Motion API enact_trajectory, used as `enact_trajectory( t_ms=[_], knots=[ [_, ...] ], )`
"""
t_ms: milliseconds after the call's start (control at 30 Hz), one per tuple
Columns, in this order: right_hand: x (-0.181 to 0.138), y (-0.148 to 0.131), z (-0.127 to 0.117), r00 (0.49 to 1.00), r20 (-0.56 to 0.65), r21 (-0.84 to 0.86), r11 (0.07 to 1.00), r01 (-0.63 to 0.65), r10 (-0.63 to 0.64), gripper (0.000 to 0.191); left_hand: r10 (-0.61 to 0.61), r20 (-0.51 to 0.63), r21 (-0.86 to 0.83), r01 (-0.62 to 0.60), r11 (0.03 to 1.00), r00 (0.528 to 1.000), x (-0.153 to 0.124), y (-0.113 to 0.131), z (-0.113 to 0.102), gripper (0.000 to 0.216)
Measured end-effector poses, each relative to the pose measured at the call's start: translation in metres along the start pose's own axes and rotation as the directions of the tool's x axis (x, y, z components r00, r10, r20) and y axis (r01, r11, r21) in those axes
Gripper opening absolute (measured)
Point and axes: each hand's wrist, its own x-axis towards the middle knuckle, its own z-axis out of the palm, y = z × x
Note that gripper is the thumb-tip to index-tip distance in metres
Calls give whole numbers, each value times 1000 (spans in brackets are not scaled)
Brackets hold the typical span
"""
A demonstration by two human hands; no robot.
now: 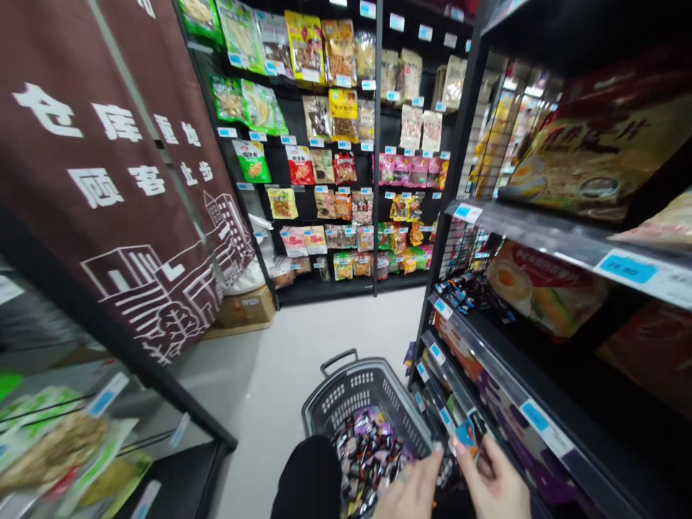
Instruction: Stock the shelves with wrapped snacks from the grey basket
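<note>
My right hand (pixel 494 476) is closed with a small blue-and-dark wrapped packet (pixel 466 435) between its thumb and fingers. Close beside it, my left hand (pixel 411 486) has its fingers pressed together, their tips by some dark wrappers; what they grip is unclear. Both hands are over the right side of a grey plastic basket (pixel 316 407), which stands on the floor. Inside lies a heap of small black, purple and pink wrapped packets (pixel 367 450).
A black shelf rack (pixel 540 367) stands close on the right, with small dark packets (pixel 468 292) and large bags (pixel 584 158). Bagged snacks hang on the back wall (pixel 329 108). At left are a brown curtain (pixel 135 166), a cardboard box (pixel 246 306) and a low shelf (pixel 189 468).
</note>
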Motion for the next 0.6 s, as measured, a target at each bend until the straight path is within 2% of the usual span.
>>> enact_trajectory(
  t_ms=[33,133,233,333,433,500,600],
  knots=[
    [-8,6,-1,998,45,99,994,-52,48,38,18,93,-73,-11,997,995,2,14,-8,62],
    [-18,19,-15,983,172,266,957,-112,67,49,-56,216,-294,120,948,975,2,47,-31,51],
    [-24,27,-27,938,339,288,941,-177,72,63,-121,393,-527,332,782,912,-3,58,-41,35],
    [-35,31,-28,885,434,292,902,-317,170,53,-176,516,-625,509,593,838,-10,58,-40,27],
    [-48,33,-24,876,387,259,878,-402,287,43,-188,634,-645,647,406,750,-14,57,-38,23],
    [-52,34,-22,892,310,251,876,-411,329,39,-145,671,-663,676,322,727,-16,59,-39,25],
    [-51,37,-22,902,216,314,848,-427,373,37,-116,701,-660,702,268,704,-19,62,-41,29]
  ],
)
